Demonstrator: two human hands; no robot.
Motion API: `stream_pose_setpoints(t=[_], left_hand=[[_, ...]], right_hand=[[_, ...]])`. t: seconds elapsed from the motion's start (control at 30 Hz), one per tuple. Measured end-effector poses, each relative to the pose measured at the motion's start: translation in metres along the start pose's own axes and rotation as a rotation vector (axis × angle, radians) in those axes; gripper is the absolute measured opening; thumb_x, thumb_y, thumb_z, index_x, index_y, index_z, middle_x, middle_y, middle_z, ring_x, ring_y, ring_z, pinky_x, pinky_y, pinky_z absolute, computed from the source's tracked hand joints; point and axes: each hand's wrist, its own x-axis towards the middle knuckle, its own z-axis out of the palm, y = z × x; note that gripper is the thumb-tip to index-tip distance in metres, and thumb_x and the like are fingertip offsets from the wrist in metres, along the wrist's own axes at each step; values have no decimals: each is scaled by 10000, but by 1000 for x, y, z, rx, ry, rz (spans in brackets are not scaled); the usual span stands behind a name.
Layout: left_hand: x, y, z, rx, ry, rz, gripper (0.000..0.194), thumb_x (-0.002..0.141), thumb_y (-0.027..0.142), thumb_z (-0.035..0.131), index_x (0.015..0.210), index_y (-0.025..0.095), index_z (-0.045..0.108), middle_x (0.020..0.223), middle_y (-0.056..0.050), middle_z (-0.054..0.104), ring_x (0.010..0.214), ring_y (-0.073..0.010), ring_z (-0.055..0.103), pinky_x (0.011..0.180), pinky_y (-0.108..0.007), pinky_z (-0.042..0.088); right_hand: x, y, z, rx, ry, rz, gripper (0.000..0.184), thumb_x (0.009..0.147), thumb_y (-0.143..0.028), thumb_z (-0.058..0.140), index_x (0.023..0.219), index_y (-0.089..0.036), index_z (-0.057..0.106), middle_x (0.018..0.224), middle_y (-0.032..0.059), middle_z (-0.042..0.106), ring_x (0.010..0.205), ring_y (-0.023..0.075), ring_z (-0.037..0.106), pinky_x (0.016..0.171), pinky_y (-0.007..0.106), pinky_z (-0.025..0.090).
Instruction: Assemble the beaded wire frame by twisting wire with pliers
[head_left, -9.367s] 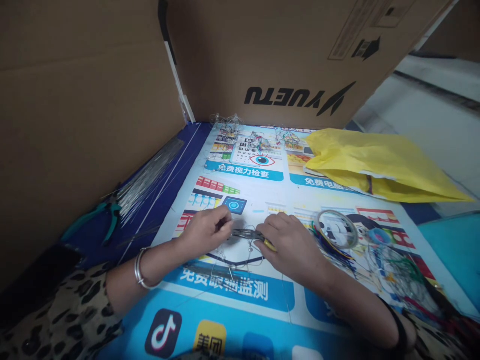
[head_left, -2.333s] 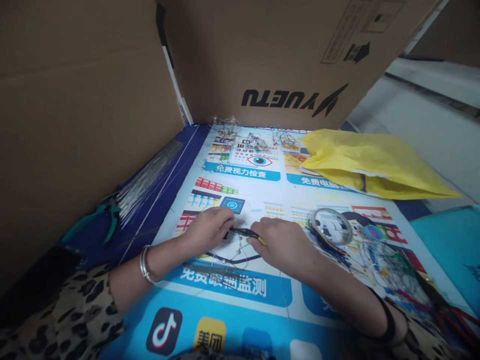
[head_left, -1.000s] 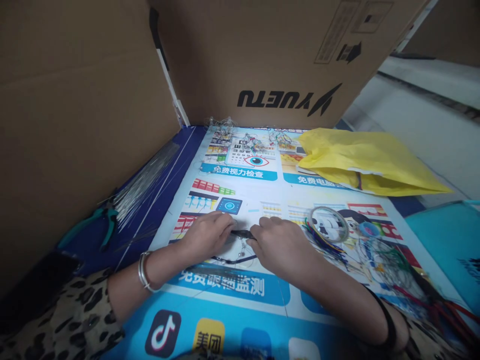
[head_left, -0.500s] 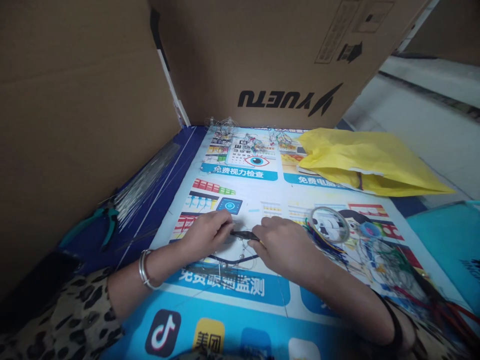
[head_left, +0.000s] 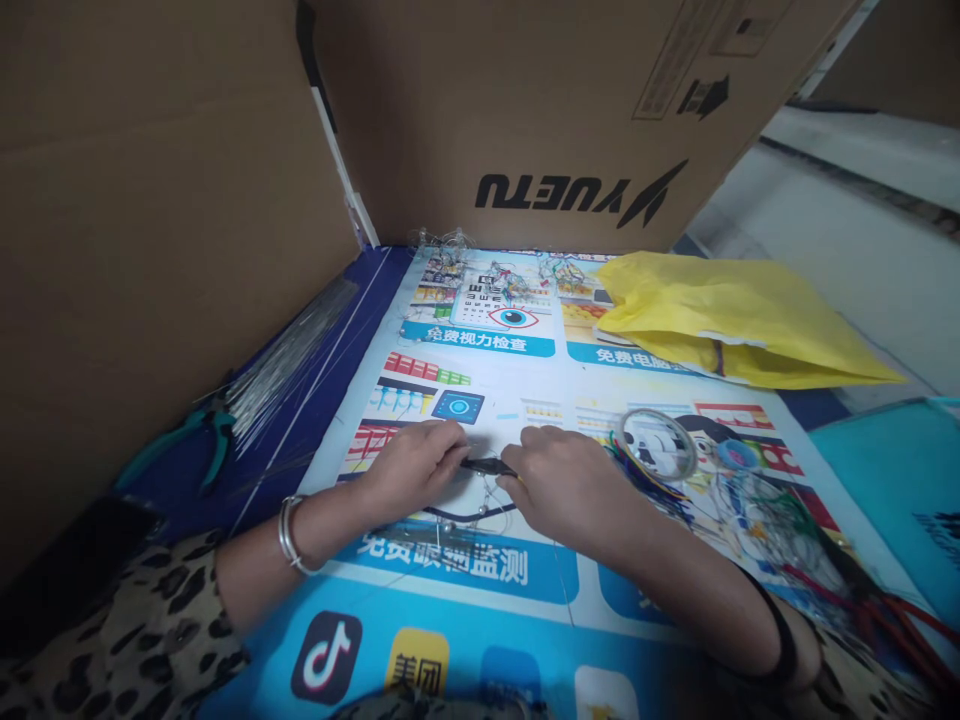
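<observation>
My right hand [head_left: 570,488] is wrapped round a pair of pliers, whose dark narrow jaws [head_left: 487,466] point left. At the tip of those jaws, my left hand [head_left: 416,462] is closed in a pinch on thin beaded wire. Below the jaws, between both hands, loops of this wire with small round beads [head_left: 448,526] hang over the printed sheet. My left fingers hide the exact grip point, and the pliers' handles are covered by my right palm.
Teal-handled pliers [head_left: 180,445] lie left beside a bundle of straight wires [head_left: 289,345]. Wire pieces [head_left: 446,245] sit by the cardboard wall [head_left: 420,110]. To the right are a tape roll [head_left: 691,450], tangled coloured wires [head_left: 787,525], a yellow bag [head_left: 750,305] and a teal pouch [head_left: 885,470].
Both hands stay almost in place, with the pliers' jaws still meeting the left fingertips. The whole view shifts very slightly; nothing is let go or picked up.
</observation>
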Motion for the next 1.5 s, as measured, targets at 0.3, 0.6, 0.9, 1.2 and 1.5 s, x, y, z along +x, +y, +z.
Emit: stream_pose_setpoints(t=[0.3,0.6,0.9,1.2,1.5], left_hand=[[-1,-2,2,11,-20,12,120,892,201,407,807,175,487,705,-6,565,650,-132,523,586,-248,373],[1,2,0,22,-45,-55,145,891,205,399,769,180,475,667,3,543,625,-133,513,573,-239,360],[5,3,-2,-67,-79,-105,123,883,196,413,771,184,462,672,15,543,630,-127,516,580,-235,356],[4,-4,-7,-193,-68,-191,117,868,218,444,761,178,471,647,41,523,593,-93,482,560,-209,339],[3,-3,-9,-207,-63,-185,135,865,230,439,745,176,469,638,44,515,586,-89,472,562,-206,336]], right_hand=[[-1,-1,9,-5,59,-17,195,853,-306,472,787,-189,614,775,50,607,712,176,549,566,283,292],[-9,-6,21,-57,90,-34,144,863,-226,460,816,-186,590,785,61,600,713,181,517,569,290,270],[-17,-10,45,-163,270,-52,109,863,-160,455,885,-170,561,798,58,571,735,199,472,577,313,240],[-19,-5,40,-101,251,-28,98,854,-184,484,853,-182,582,790,56,577,732,192,465,604,314,241],[-17,-3,41,-94,308,-9,74,828,-235,530,814,-194,589,767,52,563,732,200,451,618,325,224]])
